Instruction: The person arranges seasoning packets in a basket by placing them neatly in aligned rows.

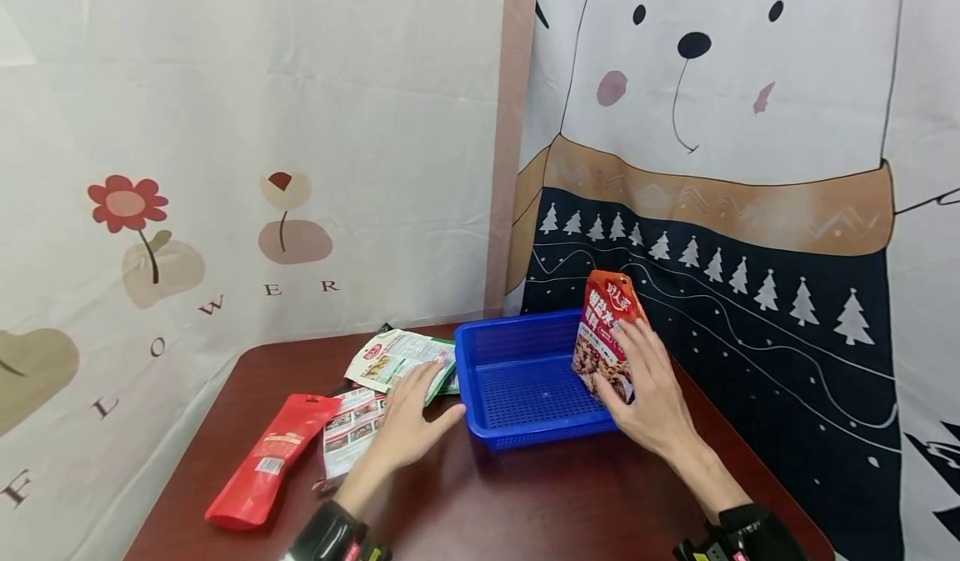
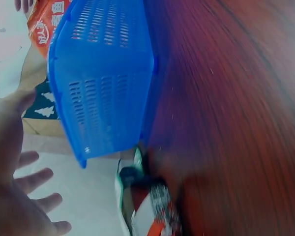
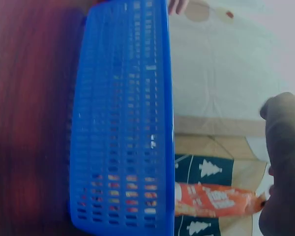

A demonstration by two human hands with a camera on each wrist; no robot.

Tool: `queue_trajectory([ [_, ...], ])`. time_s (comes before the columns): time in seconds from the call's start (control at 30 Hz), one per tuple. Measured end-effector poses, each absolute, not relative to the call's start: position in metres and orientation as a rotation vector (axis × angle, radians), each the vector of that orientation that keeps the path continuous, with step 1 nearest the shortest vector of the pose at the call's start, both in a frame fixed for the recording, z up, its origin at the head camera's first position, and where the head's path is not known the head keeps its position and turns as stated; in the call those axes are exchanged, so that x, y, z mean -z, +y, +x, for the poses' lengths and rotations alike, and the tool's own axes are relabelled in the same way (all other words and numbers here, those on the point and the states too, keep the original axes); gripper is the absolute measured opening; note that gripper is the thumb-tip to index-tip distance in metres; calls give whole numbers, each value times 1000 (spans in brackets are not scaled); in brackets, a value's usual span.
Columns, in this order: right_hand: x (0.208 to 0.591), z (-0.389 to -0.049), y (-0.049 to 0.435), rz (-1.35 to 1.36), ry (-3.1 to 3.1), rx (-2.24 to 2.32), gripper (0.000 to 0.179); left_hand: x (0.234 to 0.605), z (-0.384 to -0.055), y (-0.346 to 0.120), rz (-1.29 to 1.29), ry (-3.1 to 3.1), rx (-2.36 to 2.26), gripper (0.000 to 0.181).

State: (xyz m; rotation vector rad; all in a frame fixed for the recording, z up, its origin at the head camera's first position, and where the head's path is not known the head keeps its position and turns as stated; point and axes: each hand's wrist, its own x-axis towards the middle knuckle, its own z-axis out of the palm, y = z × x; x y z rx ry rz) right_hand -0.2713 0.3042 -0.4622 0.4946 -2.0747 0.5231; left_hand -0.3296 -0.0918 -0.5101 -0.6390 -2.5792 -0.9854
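"Orange-red food pouch (image 1: 595, 328): where are we finding it?"

"It's standing at the right end of our blue perforated basket (image 1: 525, 394), on the brown bench (image 1: 480, 519)."

"How is our right grip (image 1: 654, 394) looking?"

"We're extending its fingers across the pouch's right side, uncurled; we're not managing to tell whether they're touching."

"And our left grip (image 1: 411, 419)?"

"We're spreading its fingers beside the basket's left end, near the green-and-white packet (image 1: 397, 357)."
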Motion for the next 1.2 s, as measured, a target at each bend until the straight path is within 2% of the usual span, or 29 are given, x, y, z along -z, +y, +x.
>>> queue_trajectory([
  [0.13, 467, -263, 292, 506, -2240, -476, 82, 506, -317, -109, -690, -2626, 815, 86],
  [0.33, 465, -255, 268, 535, -2472, -488, 92, 499, -300, -136, -629, -2734, 713, 92],
  [0.83, 457, -267, 211, 727, -2613, -528, 88, 487, -271, -206, -467, -2703, 601, 96],
  [1.2, 457, -281, 178, 833, -2653, -508, 87, 486, -277, -231, -414, -2705, 679, 95],
])
